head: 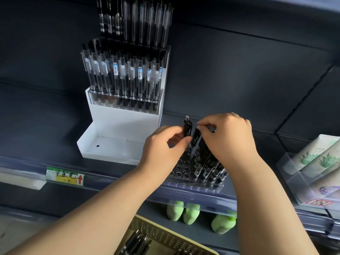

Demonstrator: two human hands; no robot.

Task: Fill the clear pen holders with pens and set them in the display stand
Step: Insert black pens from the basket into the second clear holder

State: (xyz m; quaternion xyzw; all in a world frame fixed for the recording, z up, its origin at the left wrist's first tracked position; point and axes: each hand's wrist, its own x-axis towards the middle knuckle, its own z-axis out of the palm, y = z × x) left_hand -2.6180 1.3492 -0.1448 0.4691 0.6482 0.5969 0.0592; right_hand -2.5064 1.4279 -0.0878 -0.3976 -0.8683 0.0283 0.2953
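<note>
Both hands are up over the holder. The left hand (163, 146) pinches a black pen (187, 127) between thumb and fingertips and holds it upright. The right hand (229, 138) is curled over from the other side, its fingertips nipping the top of a second pen (195, 135). The two hands are close together, almost touching, with just those two pens between them.

Under them sits the clear holder (181, 173) at the front edge of the shelf (114, 176). Its left rows of holes are open, and a bunch of pens (207, 167) packs its right side, leaning left toward the hands.

Just beside it to the left, further back on the shelf, stands the white display stand (117, 126). Its bottom tray is bare, and the step above it carries a filled holder (125, 103) with clear-barrelled pens standing in rows. More pens rise behind, blurred at the top.

On the shelf's front rail, toward the left, there's a green and yellow price label (65, 176) with a red arrow. At the shelf's right end, a clear box (294, 179) holds pale tubes (312, 157). Below the shelf, green bottles (184, 211) lie in a row, and nearest the camera is a yellow basket (165, 236) with loose pens (137, 242) in it.
</note>
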